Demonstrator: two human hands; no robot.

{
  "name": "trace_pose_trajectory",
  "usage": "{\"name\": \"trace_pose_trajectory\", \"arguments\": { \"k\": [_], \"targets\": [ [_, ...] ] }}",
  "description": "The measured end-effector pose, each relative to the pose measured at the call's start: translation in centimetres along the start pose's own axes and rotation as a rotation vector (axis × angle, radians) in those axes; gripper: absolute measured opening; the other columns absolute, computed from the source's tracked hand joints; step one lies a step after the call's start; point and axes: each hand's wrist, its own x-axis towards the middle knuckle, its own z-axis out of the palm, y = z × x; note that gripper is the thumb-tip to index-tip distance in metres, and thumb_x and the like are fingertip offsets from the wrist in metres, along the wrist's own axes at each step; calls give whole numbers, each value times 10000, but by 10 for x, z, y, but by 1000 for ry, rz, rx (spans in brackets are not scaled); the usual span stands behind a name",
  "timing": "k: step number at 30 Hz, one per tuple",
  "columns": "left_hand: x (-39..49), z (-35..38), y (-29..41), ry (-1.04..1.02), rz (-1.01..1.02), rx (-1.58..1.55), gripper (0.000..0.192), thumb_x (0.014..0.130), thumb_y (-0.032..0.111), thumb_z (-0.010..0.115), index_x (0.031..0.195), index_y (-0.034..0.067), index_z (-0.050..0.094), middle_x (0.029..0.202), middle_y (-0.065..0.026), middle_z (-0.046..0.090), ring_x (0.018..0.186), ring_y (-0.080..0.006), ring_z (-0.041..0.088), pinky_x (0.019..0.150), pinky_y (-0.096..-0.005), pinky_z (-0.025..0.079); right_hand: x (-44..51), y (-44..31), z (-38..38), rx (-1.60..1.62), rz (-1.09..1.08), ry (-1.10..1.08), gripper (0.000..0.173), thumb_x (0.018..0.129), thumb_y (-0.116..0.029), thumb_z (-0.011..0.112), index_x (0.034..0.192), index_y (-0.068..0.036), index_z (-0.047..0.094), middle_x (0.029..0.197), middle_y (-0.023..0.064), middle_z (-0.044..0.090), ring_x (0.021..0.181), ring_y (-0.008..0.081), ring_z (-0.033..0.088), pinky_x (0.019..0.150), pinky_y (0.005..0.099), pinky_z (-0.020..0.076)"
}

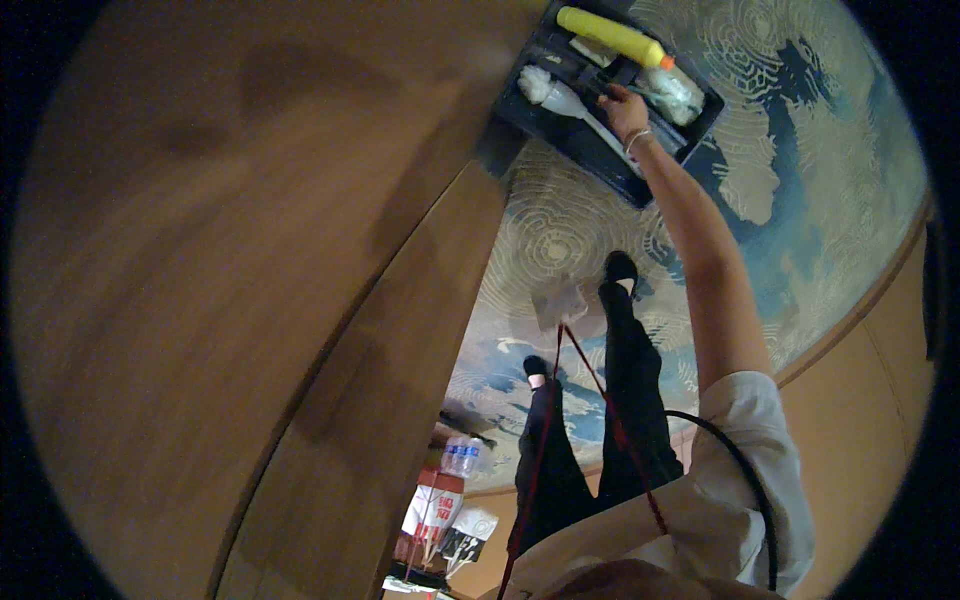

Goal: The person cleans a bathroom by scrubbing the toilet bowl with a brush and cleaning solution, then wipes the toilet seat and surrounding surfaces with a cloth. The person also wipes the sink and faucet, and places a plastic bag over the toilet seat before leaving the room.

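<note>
My right hand (625, 115) reaches into a black plastic caddy (574, 154) at the top, its fingers at the central divider or handle; whether they grip it I cannot tell. Just left of the hand, a white toilet brush (564, 101) lies aslant in one compartment. Beyond the hand, a yellow bottle with an orange cap (611, 36) lies along the far side. Beside its cap sits a clear plastic bag or wrapped item (677, 96). A pale flat item (592, 51) is partly hidden under the bottle. My left hand is out of view.
A large brown wooden panel or door (247, 225) fills the left. Patterned blue and beige carpet (555, 247) lies beneath the caddy and my feet. Bottles in plastic wrap (460, 457) and printed bags (433, 506) stand lower down. A badge on a red lanyard (560, 302) hangs before me.
</note>
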Motion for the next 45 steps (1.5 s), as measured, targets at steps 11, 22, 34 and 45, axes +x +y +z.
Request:
{"name": "trace_pose_trajectory", "arguments": {
  "k": [11,22,34,45],
  "targets": [
    [5,3,11,-36,19,12,571,824,376,634,1297,93,484,1505,-182,226,1367,-434,169,1091,-603,51,23,-25,8,9,23,-42,424,809,-391,644,1210,-254,623,1104,43,675,1073,273,598,956,557,324],
    [8,-8,5,-22,15,39,546,818,347,632,1292,118,486,1515,-155,218,1378,-428,145,1093,-609,31,41,-132,13,-335,-125,63,422,811,-376,637,1214,-253,613,1151,37,650,1111,273,575,950,636,281],
    [3,-53,-9,1,-46,20,525,812,315,630,1287,144,488,1527,-126,209,1390,-422,118,1095,-615,9,-46,-65,19,330,-523,-81,615,805,-81,614,1380,-51,396,1385,156,455,1285,265,435,1062,341,343],
    [-20,-120,-52,195,-277,-128,510,807,286,629,1282,169,489,1537,-99,200,1401,-416,94,1097,-621,-11,-406,155,-172,-459,-26,-234,324,789,-232,548,1006,-10,641,993,239,641,950,405,610,816,452,497]
  ]
}}
